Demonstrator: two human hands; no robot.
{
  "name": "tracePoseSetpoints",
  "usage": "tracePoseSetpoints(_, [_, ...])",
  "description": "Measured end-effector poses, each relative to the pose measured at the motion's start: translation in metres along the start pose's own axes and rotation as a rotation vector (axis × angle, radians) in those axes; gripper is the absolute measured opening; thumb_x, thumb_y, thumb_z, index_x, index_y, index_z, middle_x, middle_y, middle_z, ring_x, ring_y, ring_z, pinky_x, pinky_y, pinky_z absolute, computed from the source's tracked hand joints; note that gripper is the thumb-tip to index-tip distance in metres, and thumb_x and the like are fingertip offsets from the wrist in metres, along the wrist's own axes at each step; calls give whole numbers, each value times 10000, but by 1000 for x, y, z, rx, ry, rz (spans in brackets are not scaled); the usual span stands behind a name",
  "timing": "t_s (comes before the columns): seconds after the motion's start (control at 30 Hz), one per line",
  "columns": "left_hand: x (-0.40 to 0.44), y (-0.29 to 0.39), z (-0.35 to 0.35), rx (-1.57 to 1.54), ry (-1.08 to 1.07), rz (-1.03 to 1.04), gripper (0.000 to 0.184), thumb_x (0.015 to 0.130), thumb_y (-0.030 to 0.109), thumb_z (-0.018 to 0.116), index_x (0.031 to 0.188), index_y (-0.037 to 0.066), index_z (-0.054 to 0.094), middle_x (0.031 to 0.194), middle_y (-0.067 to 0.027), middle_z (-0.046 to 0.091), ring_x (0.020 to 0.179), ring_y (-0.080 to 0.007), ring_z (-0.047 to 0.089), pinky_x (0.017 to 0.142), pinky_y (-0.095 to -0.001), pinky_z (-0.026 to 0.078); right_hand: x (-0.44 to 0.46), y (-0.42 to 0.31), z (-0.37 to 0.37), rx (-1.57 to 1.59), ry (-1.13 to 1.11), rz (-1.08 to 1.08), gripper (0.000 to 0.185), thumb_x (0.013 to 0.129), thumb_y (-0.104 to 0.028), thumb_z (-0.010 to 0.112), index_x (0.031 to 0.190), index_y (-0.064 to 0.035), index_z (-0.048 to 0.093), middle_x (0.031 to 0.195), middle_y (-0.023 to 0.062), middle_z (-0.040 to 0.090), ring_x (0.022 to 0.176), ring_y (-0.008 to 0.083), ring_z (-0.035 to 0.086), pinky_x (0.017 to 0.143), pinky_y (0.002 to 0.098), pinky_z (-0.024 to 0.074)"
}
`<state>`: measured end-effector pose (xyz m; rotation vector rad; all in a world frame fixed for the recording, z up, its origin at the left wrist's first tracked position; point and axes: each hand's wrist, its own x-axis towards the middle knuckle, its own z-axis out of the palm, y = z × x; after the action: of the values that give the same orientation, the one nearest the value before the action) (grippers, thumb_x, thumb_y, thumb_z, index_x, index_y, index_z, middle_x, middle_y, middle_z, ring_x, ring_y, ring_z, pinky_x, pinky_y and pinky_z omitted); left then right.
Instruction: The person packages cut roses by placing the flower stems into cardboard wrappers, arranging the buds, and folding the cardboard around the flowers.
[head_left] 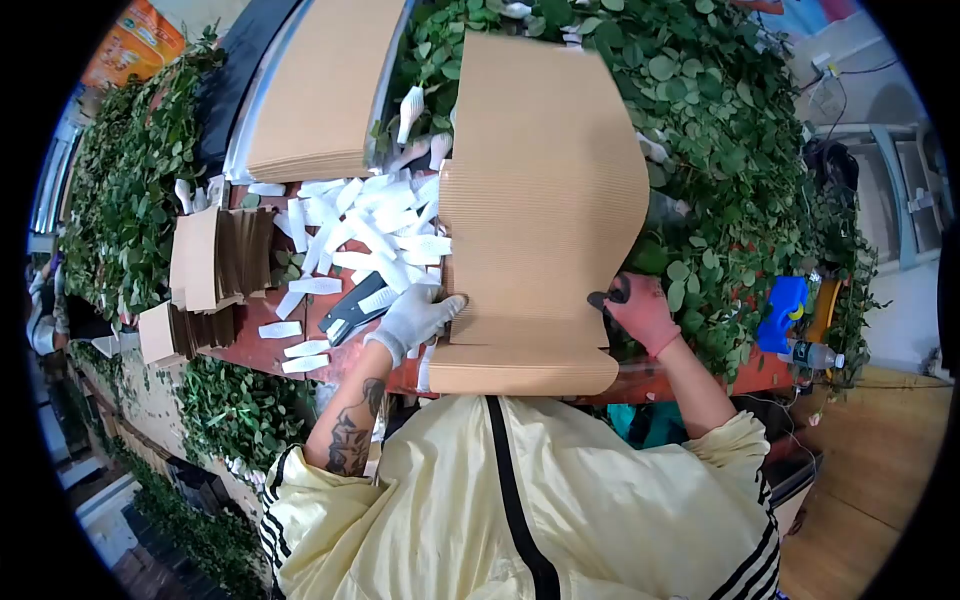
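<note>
A long sheet of corrugated cardboard (545, 210) stretches away from my body, its near end folded up into a low lip by the table's front edge. My left hand (412, 318), in a white glove, grips the sheet's left edge with the thumb on top. On the opposite edge, my right hand (642, 312) wears a reddish glove with dark fingertips; its fingers are curled and the thumb meets the cardboard. A black stapler-like tool (352, 308) lies just beyond my left hand, partly under white foam sleeves (370, 225) piled there.
A stack of larger cardboard sheets (318, 90) lies at the back left, with smaller cardboard pieces (222, 255) in front. Leafy stems (700, 150) crowd the right and back, some with flower heads in white netting (410, 112). A blue tape dispenser (783, 314) and bottle (812, 354) sit right.
</note>
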<state>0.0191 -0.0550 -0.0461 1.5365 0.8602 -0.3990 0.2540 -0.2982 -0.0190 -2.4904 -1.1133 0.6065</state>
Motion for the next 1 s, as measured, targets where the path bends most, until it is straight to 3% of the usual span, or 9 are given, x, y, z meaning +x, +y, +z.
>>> tracePoseSetpoints(0.1, [4, -8, 3, -24, 5, -13, 421, 877, 375, 588, 913, -43, 602, 561, -25, 524, 420, -106, 494, 356, -245, 372, -12, -38, -37, -457, -204, -71, 262, 719, -336, 646, 771, -81, 614, 754, 93, 631, 735, 272, 613, 663, 374, 474])
tracePoseSetpoints(0.2, [-5, 3, -9, -208, -77, -69, 372, 884, 340, 585, 943, -26, 607, 586, -11, 523, 428, -89, 452, 373, -231, 347, -4, -75, -72, -246, -471, -555, 365, 725, -396, 619, 986, -141, 625, 940, 43, 630, 875, 212, 583, 804, 357, 441])
tracePoseSetpoints(0.33, [-6, 8, -16, -120, -105, -88, 364, 882, 345, 591, 940, -14, 608, 613, -1, 531, 420, -79, 426, 379, -216, 332, 32, -100, -3, -213, -235, -1086, 450, 753, -424, 572, 1105, -145, 586, 1228, 73, 499, 1136, 239, 450, 989, 361, 331])
tracePoseSetpoints(0.57, [-2, -14, -11, 42, -77, -45, 324, 875, 320, 593, 858, -2, 616, 581, -38, 554, 442, -105, 526, 402, -265, 408, 49, -73, 69, -295, -307, -975, 450, 769, -377, 582, 1129, -107, 563, 1236, 158, 472, 1198, 353, 394, 1050, 412, 280])
tracePoseSetpoints(0.63, [-6, -10, -7, 195, 40, 54, 356, 822, 358, 598, 945, 29, 651, 744, -149, 650, 660, -272, 640, 607, -357, 494, 50, -83, 71, 12, -281, -747, 460, 753, -339, 617, 1132, -88, 555, 1251, 162, 460, 1212, 370, 380, 1044, 437, 284])
tracePoseSetpoints(0.83, [-41, 2, -38, 516, 270, 371, 277, 775, 310, 634, 885, 56, 631, 761, -138, 625, 681, -267, 609, 647, -376, 468, 49, -99, 85, -476, -379, -793, 615, 714, -466, 640, 1217, -135, 514, 1284, 205, 395, 1218, 399, 325, 1027, 514, 231])
tracePoseSetpoints(0.9, [-74, 6, -92, 267, 737, 380, 319, 767, 346, 631, 913, 65, 589, 838, -167, 600, 795, -312, 596, 657, -431, 452, 46, -98, 86, -552, -393, -794, 618, 713, -473, 637, 1218, -139, 513, 1285, 203, 394, 1220, 397, 320, 1031, 514, 220])
tracePoseSetpoints(0.93, [-84, -4, -132, 573, 1174, 551, 377, 736, 326, 679, 970, 45, 590, 890, -154, 607, 824, -302, 594, 688, -418, 463, 46, -95, 89, -574, -391, -791, 617, 714, -472, 636, 1216, -136, 512, 1284, 204, 395, 1221, 397, 316, 1032, 515, 214])
tracePoseSetpoints(1.0, [-111, -11, -185, 811, 1510, 329, 646, 713, 370, 703, 1206, 14, 485, 1129, -212, 563, 991, -355, 562, 855, -428, 447, 47, -97, 87, -590, -381, -788, 611, 717, -468, 636, 1213, -135, 511, 1285, 206, 394, 1219, 403, 315, 1032, 519, 206])
